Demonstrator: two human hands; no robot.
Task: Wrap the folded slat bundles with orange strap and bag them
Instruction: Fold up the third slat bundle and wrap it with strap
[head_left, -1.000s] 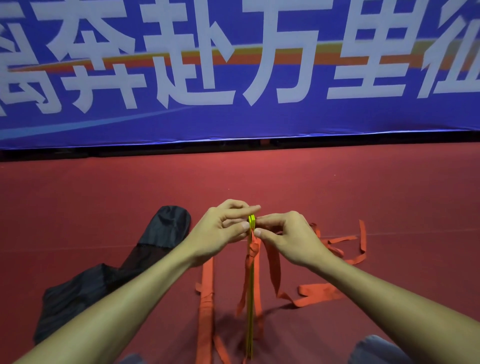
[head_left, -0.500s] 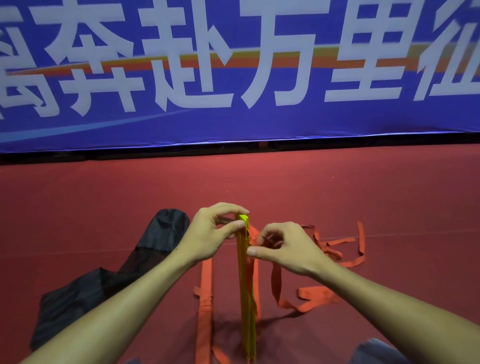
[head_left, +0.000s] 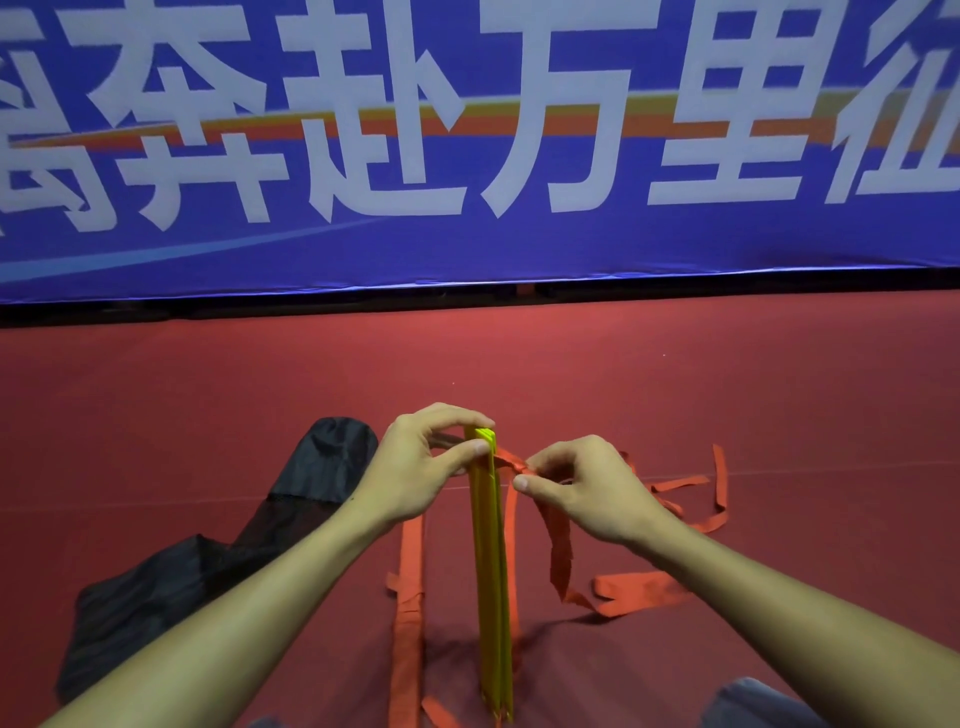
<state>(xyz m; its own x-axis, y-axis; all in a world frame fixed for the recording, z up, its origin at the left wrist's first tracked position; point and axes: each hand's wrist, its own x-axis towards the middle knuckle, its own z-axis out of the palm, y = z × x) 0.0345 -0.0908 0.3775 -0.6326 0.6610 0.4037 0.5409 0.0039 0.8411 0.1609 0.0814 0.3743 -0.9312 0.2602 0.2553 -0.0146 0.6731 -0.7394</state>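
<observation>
Head view | left hand (head_left: 415, 467) pinches upright slat bundle (head_left: 491, 561) at top | right hand (head_left: 582, 488) pinches orange strap (head_left: 509, 460) at bundle's 3 o'clock | judged: slats stiff, light; strap limp, so grip near top

The red floor (head_left: 727, 389) carries everything; it is matte and even, with a faint pale line running across it from left to right. On the left a black bag (head_left: 208, 566) lies crumpled, its rounded end pointing away from the person. The yellow slat bundle (head_left: 491, 571) stands upright, its lower end on the floor. Orange strap (head_left: 644, 592) lies in loose flat loops to the right of the bundle. One straight length lies just left of it, between bundle and bag.
</observation>
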